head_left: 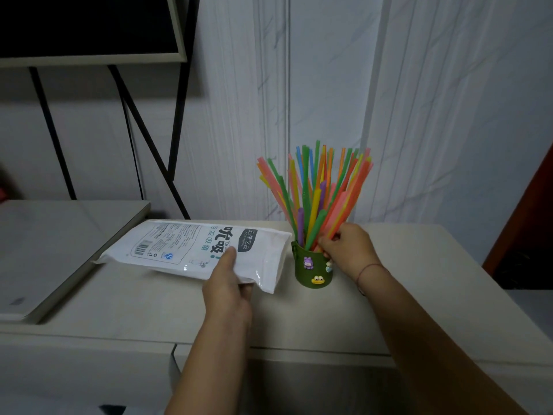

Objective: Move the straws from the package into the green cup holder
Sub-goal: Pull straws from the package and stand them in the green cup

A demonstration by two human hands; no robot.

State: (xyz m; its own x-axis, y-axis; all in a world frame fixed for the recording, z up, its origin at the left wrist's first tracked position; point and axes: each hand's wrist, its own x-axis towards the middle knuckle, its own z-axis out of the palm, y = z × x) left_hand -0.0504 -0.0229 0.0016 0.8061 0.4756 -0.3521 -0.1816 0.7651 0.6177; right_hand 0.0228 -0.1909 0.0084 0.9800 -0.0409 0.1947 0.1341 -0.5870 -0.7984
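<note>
Monitor base: at your far left a pale flat slab (59, 250) lies on the counter, with thin black legs (143, 136) rising behind it toward a dark screen (86, 23).
Counter: you are working on a beige top (149, 307) set against a white marbled wall (329, 70).
Package: the white plastic bag (191, 250) with teal and black print lies slanted, its far end near the slab and its near end lifted just off the counter beside the cup.
Left hand: your left hand (229, 290) is closed on the near edge of the package, thumb on top across the print and fingers tucked underneath.
Cup holder: the green cup (312, 269) stands upright on the counter, just right of the package's end, with 3 small cartoon charms showing on its wall.
Straws: the coloured bundle (317, 193) stands in the cup and fans outward at the top, in green, orange, pink, yellow, blue and purple.
Right hand: your right hand (347, 248) is at the cup's rim, fingers curled and pinched around several orange and pink straws at their lower part; a thin red string circles the wrist.
Far right: a dark reddish-brown panel (529, 211) edges the view.
</note>
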